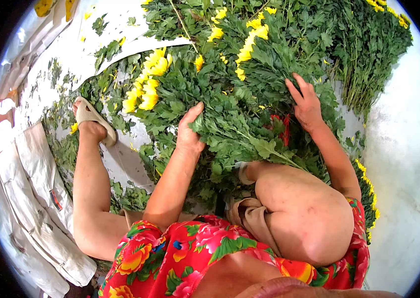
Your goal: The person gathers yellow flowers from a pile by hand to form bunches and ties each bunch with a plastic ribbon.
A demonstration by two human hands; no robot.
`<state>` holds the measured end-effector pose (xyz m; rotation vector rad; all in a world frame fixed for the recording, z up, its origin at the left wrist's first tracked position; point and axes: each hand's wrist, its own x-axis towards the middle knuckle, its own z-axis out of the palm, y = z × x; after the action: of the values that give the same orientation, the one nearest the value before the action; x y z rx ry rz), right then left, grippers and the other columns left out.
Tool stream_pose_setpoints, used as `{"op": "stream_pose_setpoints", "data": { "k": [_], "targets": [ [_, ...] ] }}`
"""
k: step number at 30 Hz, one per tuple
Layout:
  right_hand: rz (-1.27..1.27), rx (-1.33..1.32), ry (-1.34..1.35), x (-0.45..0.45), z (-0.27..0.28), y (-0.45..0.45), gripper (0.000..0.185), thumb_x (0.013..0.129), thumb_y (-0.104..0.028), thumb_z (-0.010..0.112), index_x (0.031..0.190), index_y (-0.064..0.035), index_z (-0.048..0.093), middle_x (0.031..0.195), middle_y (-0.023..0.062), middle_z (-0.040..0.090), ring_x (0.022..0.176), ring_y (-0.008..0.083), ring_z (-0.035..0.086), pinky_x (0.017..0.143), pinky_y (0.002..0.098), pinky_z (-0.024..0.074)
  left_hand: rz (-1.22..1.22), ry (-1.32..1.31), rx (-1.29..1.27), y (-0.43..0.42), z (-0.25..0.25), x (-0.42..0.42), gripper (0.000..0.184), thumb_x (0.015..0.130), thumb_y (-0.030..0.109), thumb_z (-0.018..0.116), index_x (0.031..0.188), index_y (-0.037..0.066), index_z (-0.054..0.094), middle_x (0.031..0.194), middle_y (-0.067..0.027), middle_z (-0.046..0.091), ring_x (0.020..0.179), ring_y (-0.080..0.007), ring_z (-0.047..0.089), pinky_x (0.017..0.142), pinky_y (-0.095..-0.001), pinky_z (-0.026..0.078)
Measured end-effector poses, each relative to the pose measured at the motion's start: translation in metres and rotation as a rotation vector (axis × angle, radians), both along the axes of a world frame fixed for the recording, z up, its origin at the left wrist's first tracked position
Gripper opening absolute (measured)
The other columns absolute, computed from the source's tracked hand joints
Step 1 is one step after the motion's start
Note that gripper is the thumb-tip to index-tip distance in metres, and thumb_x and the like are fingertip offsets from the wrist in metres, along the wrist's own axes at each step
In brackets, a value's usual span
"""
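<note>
My left hand [190, 130] is closed round a bunch of leafy yellow flowers [180, 102]; its thumb shows on top and the other fingers are hidden under the leaves. The yellow heads of this bunch point to the upper left and its stems run down to the right, toward my knee. At the right, my right hand [307, 105] has its fingers apart, with the fingertips at the leaves of another flower bunch [264, 62]. Red strands [285, 130] lie among the leaves between my hands.
A large pile of leafy stems [364, 64] stands at the upper right. Loose leaves lie over the white sheet [133, 15] at the upper left. Another row of yellow flowers [369, 198] is beside my right knee. White folded cloth [36, 208] lies at the left.
</note>
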<state>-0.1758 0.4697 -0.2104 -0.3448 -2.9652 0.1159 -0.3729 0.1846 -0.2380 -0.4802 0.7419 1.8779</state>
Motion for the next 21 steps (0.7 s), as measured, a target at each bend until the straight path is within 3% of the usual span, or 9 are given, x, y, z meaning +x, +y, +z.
{"op": "stream_pose_setpoints", "data": {
  "k": [3, 7, 10, 12, 13, 15, 16, 17, 21],
  "targets": [
    [-0.018, -0.002, 0.073, -0.002, 0.036, -0.003, 0.076, 0.066, 0.014, 0.052, 0.137, -0.0128, 0.054, 0.141, 0.0125, 0.048, 0.108, 0.0353, 0.055, 0.085, 0.041, 0.0508, -0.029, 0.005, 0.0, 0.003, 0.0, 0.001, 0.035, 0.089, 0.023, 0.065, 0.115, -0.001, 0.063, 0.111, -0.0146, 0.069, 0.1, -0.0277, 0.067, 0.093, -0.0427, 0.053],
    [-0.013, -0.202, 0.172, -0.031, 0.124, -0.026, 0.071, 0.066, 0.015, 0.051, 0.135, -0.0035, 0.054, 0.141, 0.0168, 0.049, 0.127, 0.0367, 0.049, 0.104, 0.0399, 0.0423, -0.049, -0.008, -0.033, 0.021, 0.022, -0.001, 0.036, 0.088, 0.022, 0.067, 0.116, 0.0, 0.063, 0.114, -0.0151, 0.068, 0.101, -0.0269, 0.067, 0.093, -0.0423, 0.053],
    [0.032, -0.321, 0.175, -0.055, 0.171, -0.065, 0.071, 0.065, 0.014, 0.053, 0.134, -0.0019, 0.054, 0.141, 0.0194, 0.048, 0.131, 0.0376, 0.046, 0.109, 0.0409, 0.0381, -0.006, 0.018, 0.009, 0.043, 0.038, 0.002, 0.031, 0.09, 0.015, 0.064, 0.117, -0.001, 0.062, 0.113, -0.0134, 0.068, 0.103, -0.0254, 0.066, 0.09, -0.0416, 0.055],
    [0.064, -0.317, 0.166, -0.063, 0.167, -0.086, 0.072, 0.063, 0.011, 0.055, 0.134, -0.0023, 0.054, 0.141, 0.0212, 0.048, 0.125, 0.039, 0.05, 0.104, 0.0408, 0.0424, 0.035, 0.056, -0.018, 0.054, 0.035, 0.008, 0.028, 0.091, 0.009, 0.061, 0.118, 0.0, 0.062, 0.109, -0.0106, 0.068, 0.101, -0.0241, 0.065, 0.089, -0.0398, 0.055],
    [0.071, -0.285, 0.146, -0.066, 0.161, -0.096, 0.073, 0.062, 0.01, 0.055, 0.134, -0.0029, 0.055, 0.141, 0.0214, 0.047, 0.123, 0.0393, 0.051, 0.102, 0.0407, 0.0441, 0.039, 0.092, 0.116, 0.053, 0.038, 0.014, 0.032, 0.093, 0.011, 0.06, 0.123, 0.002, 0.059, 0.113, -0.0103, 0.066, 0.103, -0.0231, 0.064, 0.09, -0.0392, 0.055],
    [0.085, -0.307, 0.182, -0.076, 0.144, -0.11, 0.071, 0.064, 0.008, 0.059, 0.133, -0.0042, 0.056, 0.142, 0.0207, 0.046, 0.114, 0.0396, 0.054, 0.096, 0.0408, 0.0479, 0.078, 0.056, 0.135, 0.061, 0.037, 0.02, 0.037, 0.095, 0.016, 0.059, 0.13, 0.005, 0.054, 0.121, -0.0097, 0.062, 0.107, -0.0216, 0.062, 0.09, -0.0397, 0.055],
    [0.102, -0.276, 0.149, -0.081, 0.137, -0.115, 0.068, 0.066, 0.007, 0.06, 0.133, -0.005, 0.056, 0.142, 0.0203, 0.045, 0.108, 0.0387, 0.055, 0.091, 0.0406, 0.0493, 0.012, 0.133, 0.097, 0.058, 0.039, 0.025, 0.043, 0.098, 0.026, 0.054, 0.136, 0.006, 0.051, 0.134, -0.0112, 0.057, 0.12, -0.0281, 0.057, 0.104, -0.0435, 0.047],
    [0.14, -0.227, 0.132, -0.085, 0.124, -0.118, 0.067, 0.069, 0.006, 0.06, 0.135, -0.0047, 0.055, 0.141, 0.0211, 0.045, 0.104, 0.0373, 0.055, 0.088, 0.0404, 0.0495, 0.013, 0.137, 0.094, 0.057, 0.042, 0.027, 0.043, 0.098, 0.026, 0.054, 0.136, 0.006, 0.051, 0.134, -0.0112, 0.057, 0.12, -0.0281, 0.057, 0.104, -0.0435, 0.047],
    [0.113, -0.277, 0.105, -0.086, 0.113, -0.125, 0.071, 0.067, 0.01, 0.056, 0.136, -0.0026, 0.052, 0.144, 0.0226, 0.042, 0.112, 0.0406, 0.052, 0.093, 0.0416, 0.0468, 0.001, 0.223, 0.183, 0.057, 0.032, 0.028, 0.043, 0.101, 0.028, 0.048, 0.139, 0.007, 0.048, 0.131, -0.0103, 0.059, 0.121, -0.0255, 0.057, 0.103, -0.0428, 0.048]
  ]
}}
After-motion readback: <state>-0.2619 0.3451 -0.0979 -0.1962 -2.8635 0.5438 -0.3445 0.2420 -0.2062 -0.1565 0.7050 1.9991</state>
